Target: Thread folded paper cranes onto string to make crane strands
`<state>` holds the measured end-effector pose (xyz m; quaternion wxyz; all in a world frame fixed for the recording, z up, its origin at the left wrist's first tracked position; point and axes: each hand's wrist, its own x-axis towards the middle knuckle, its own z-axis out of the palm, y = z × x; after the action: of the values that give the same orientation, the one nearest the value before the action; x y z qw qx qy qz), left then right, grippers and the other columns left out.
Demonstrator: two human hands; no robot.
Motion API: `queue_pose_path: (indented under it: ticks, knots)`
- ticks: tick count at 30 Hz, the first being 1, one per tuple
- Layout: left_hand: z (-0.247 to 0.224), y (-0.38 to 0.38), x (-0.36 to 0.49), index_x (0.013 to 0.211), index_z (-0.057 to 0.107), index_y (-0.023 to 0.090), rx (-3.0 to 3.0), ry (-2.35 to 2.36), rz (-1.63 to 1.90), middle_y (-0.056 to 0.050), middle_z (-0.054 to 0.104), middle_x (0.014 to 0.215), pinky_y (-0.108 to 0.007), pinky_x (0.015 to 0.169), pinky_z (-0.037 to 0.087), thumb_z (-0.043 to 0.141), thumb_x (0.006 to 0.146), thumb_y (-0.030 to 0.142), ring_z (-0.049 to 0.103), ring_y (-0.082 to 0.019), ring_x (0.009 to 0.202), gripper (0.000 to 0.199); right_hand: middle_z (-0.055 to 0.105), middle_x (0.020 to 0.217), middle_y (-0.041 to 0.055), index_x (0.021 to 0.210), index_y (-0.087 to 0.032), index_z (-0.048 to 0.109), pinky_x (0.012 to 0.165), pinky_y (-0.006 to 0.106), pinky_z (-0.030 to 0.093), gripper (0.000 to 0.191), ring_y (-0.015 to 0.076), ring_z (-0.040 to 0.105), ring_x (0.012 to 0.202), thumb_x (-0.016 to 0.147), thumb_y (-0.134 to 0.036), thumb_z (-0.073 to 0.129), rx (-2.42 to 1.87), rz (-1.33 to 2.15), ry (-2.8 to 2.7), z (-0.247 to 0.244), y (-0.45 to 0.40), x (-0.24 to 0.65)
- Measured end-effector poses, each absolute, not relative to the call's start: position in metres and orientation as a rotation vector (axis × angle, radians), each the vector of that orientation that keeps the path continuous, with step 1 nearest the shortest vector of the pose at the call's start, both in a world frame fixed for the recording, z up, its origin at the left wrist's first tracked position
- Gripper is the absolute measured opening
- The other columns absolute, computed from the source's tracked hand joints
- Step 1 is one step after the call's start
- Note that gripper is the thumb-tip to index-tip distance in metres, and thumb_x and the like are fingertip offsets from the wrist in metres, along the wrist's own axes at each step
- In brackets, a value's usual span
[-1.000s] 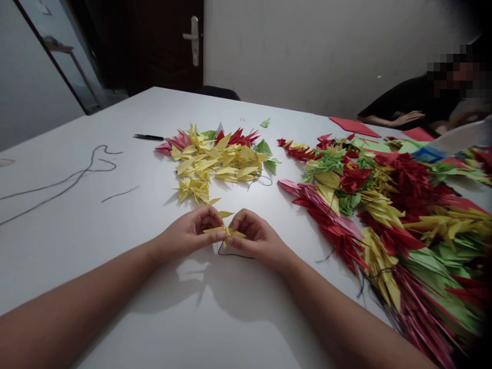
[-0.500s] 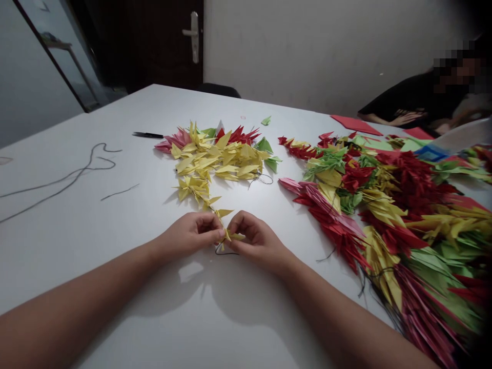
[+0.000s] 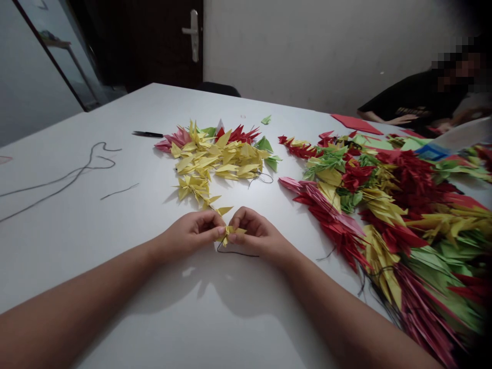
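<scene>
We note the following change: relative to the preceding views, the left hand [image 3: 190, 236] and right hand [image 3: 255, 233] have closed toward each other, and the small yellow paper crane [image 3: 229, 233] now sits bunched between them, its points drawn in rather than spread flat. The black thread [image 3: 238, 253] runs out from beneath the crane and lies along the table toward the right, just below the right hand's heel. Both hands pinch the crane from opposite sides, between thumb and curled fingers; exactly how the thread passes through the paper is hidden by the fingers. Both forearms extend from the near edge of the view and converge, with the wrists low over the white table [image 3: 69, 246]. The crane is held just above the near centre of the table. Just beyond the fingertips lies the far yellow-and-red heap of loose paper cranes [image 3: 215, 164]. To the right lie long massed strings of paper cranes [image 3: 384, 215]. At far right, a co-worker's forearm [image 3: 400, 119] rests on the table.
</scene>
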<state>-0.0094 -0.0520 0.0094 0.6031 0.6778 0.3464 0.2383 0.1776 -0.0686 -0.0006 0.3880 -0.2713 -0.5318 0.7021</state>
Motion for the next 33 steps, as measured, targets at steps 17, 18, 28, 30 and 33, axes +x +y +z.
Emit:
queue_pose_path:
  ticks: [17, 18, 28, 30, 33]
  knots:
    - [0.0141, -0.0565, -0.0041, 0.069, 0.047, 0.014, 1.696, 0.83, 0.557, 0.0, 0.047, 0.067, -0.023, 0.055, 0.034, 0.051, 0.08, 0.041, 0.041, -0.01, 0.061, 0.029, 0.051, 0.068, -0.0033, 0.083, -0.016, 0.041, 0.059, 0.018, 0.04, 0.03, 0.0064, 0.052, 0.063, 0.075, -0.029, 0.067, -0.675, 1.779, -1.339, -0.002, -0.0663, 0.1759]
    - [0.0137, -0.0566, -0.0041, 0.069, 0.047, 0.014, 1.719, 0.829, 0.55, 0.0, 0.047, 0.066, -0.022, 0.054, 0.033, 0.05, 0.08, 0.041, 0.041, -0.01, 0.06, 0.029, 0.051, 0.068, -0.0034, 0.084, -0.016, 0.041, 0.06, 0.019, 0.04, 0.031, 0.0064, 0.052, 0.064, 0.075, -0.029, 0.067, -0.661, 1.784, -1.344, -0.0027, -0.0662, 0.1759]
    - [0.0106, -0.0571, -0.0066, 0.068, 0.046, 0.015, 1.811, 0.83, 0.505, -0.001, 0.05, 0.067, -0.023, 0.054, 0.034, 0.046, 0.082, 0.04, 0.043, -0.011, 0.062, 0.029, 0.05, 0.066, -0.0046, 0.085, -0.017, 0.04, 0.056, 0.018, 0.038, 0.035, 0.0055, 0.049, 0.059, 0.073, -0.032, 0.069, -0.618, 1.851, -1.313, -0.0048, -0.0663, 0.1755]
    - [0.0108, -0.0568, -0.0068, 0.069, 0.045, 0.015, 1.78, 0.813, 0.509, -0.001, 0.049, 0.068, -0.023, 0.055, 0.034, 0.046, 0.082, 0.042, 0.043, -0.011, 0.062, 0.029, 0.051, 0.066, -0.0044, 0.084, -0.017, 0.039, 0.057, 0.018, 0.039, 0.035, 0.0054, 0.049, 0.06, 0.074, -0.032, 0.069, -0.614, 1.846, -1.315, -0.004, -0.0661, 0.1755]
    - [0.0113, -0.056, -0.007, 0.07, 0.045, 0.015, 1.721, 0.808, 0.536, 0.0, 0.048, 0.068, -0.023, 0.056, 0.034, 0.047, 0.082, 0.043, 0.042, -0.011, 0.062, 0.03, 0.051, 0.066, -0.0039, 0.084, -0.016, 0.04, 0.058, 0.017, 0.039, 0.033, 0.0052, 0.049, 0.061, 0.075, -0.031, 0.068, -0.633, 1.794, -1.333, -0.0027, -0.0658, 0.1759]
